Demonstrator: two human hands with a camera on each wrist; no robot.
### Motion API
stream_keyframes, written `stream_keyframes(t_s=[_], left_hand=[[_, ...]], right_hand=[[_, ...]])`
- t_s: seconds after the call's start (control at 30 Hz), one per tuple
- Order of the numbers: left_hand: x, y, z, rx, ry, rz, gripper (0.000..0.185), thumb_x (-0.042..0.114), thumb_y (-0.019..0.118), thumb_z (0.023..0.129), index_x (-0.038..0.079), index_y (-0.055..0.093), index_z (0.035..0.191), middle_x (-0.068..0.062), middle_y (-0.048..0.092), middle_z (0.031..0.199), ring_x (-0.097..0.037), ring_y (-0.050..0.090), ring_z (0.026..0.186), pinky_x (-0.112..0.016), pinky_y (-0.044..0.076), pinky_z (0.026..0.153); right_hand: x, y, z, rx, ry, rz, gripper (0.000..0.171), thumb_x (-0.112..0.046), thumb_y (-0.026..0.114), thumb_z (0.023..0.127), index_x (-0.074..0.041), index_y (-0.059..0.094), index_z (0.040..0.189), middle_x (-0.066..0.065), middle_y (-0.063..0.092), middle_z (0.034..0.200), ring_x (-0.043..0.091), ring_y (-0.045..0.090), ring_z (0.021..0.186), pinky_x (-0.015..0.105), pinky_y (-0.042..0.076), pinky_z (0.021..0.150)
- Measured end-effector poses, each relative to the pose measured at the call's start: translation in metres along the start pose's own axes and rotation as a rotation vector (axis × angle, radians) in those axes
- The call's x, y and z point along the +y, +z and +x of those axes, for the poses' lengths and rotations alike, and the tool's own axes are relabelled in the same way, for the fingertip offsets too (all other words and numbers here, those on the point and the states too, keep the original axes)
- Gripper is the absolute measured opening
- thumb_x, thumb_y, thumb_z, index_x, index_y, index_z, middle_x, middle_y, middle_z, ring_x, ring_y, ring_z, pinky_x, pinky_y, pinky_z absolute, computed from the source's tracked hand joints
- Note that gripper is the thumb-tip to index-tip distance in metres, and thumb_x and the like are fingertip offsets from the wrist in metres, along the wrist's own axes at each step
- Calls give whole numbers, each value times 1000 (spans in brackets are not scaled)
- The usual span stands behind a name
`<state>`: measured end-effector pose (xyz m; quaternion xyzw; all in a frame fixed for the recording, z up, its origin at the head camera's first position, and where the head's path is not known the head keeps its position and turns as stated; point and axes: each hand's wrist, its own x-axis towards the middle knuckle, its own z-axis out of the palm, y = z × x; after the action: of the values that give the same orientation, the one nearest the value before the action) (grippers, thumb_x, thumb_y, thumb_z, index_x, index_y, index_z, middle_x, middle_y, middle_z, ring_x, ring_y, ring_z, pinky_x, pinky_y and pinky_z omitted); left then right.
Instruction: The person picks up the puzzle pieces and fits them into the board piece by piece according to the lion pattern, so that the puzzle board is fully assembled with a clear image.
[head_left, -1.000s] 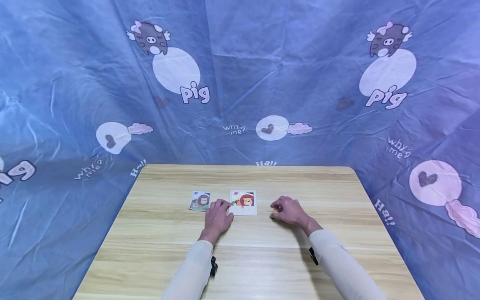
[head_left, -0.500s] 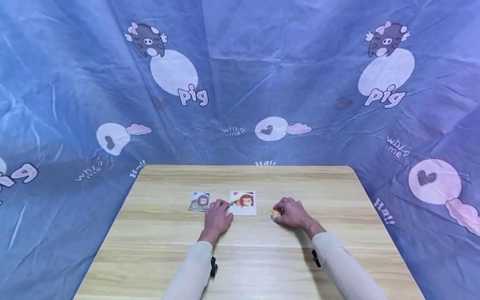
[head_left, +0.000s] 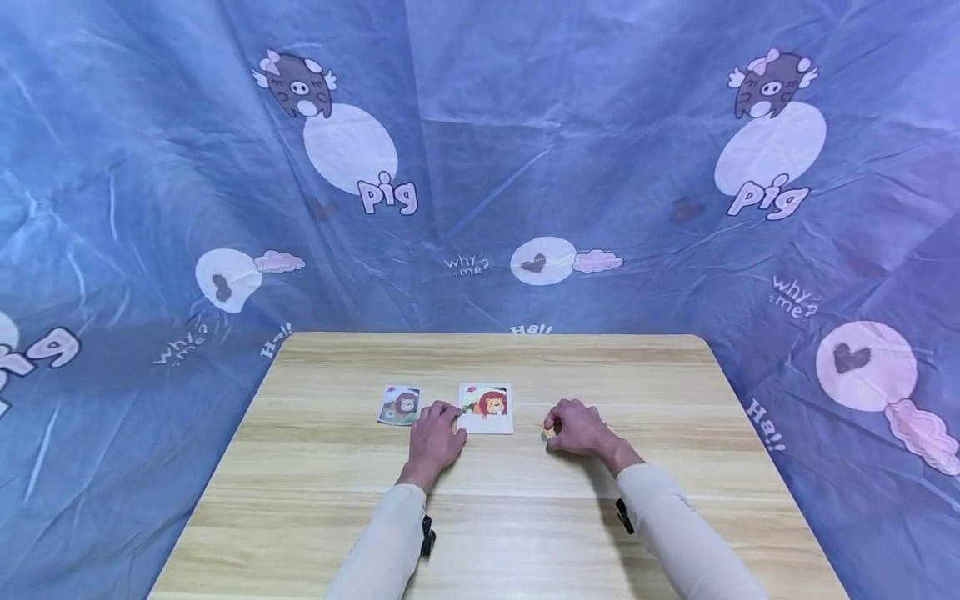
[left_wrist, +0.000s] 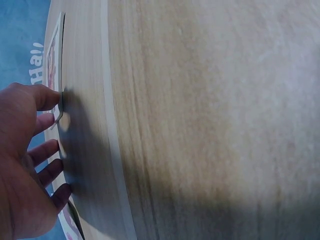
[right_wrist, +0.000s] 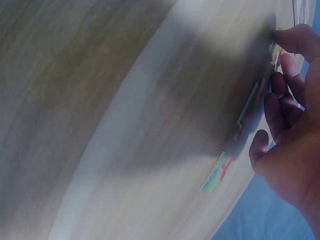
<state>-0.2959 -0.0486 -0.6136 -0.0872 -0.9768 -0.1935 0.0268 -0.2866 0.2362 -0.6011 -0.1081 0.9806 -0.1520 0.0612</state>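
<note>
My left hand (head_left: 437,435) lies at the left edge of a white-bordered puzzle board (head_left: 487,423) with a red-maned lion on it. The thumb touches the board's near corner in the left wrist view, and the other fingers are loosely bent. Over to the right, my right hand (head_left: 577,427) pinches a small colourful puzzle piece (head_left: 547,433) between thumb and forefinger, low at the table. In the right wrist view, more puzzle pieces (right_wrist: 216,172) lie flat beneath and beside this hand; the fingers partly hide them.
A paler lion picture card (head_left: 400,403) lies left of the board, close to my left hand. Everything rests on a light wood table (head_left: 480,533), with a blue patterned cloth (head_left: 480,167) hanging behind and at both sides.
The right hand shifts slightly over the pieces; the piece at its fingertips turns and is more covered now than half a second ago. The left hand and the board keep their places.
</note>
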Motion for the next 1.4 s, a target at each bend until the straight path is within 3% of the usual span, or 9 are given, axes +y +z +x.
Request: stream_keyframes(t_s=[0.3, 0.7, 0.93, 1.17, 1.4], left_hand=[[2, 0, -2, 6, -1, -3, 34, 34, 57, 79, 23, 60, 111, -1, 51, 118, -27, 45, 112, -44, 38, 87], [2, 1, -2, 12, 4, -5, 34, 33, 58, 79, 22, 60, 111, -1, 52, 118, -27, 45, 112, -44, 38, 86], [2, 2, -2, 15, 7, 1, 34, 33, 58, 80, 22, 60, 111, -1, 52, 118, -27, 45, 112, -44, 38, 86], [2, -1, -2, 19, 12, 1, 33, 33, 58, 80, 22, 60, 111, -1, 52, 118, -27, 45, 111, -44, 39, 86], [3, -2, -2, 16, 10, 0, 34, 33, 58, 80, 22, 60, 112, -1, 52, 118, -27, 45, 110, -44, 39, 85]], right_hand=[[2, 0, -2, 15, 11, -30, 48, -50, 71, 62, -30, 61, 105, -15, 53, 84, 9, 46, 85, 33, 34, 72], [-6, -3, 4, -8, 75, 94, 34, -36, 76, 57, -28, 56, 83, -13, 54, 79, 9, 49, 77, 39, 37, 74], [-5, -3, 2, 60, 21, 113, 32, -40, 74, 66, -30, 57, 91, -14, 57, 77, 9, 51, 76, 40, 37, 77], [-12, 0, 5, 112, 14, 235, 23, -33, 71, 73, -29, 61, 93, -16, 61, 74, 6, 56, 70, 36, 43, 75], [-34, 3, 16, 154, 45, 436, 21, -19, 67, 77, -19, 62, 97, -9, 60, 68, 7, 52, 59, 26, 44, 61]])
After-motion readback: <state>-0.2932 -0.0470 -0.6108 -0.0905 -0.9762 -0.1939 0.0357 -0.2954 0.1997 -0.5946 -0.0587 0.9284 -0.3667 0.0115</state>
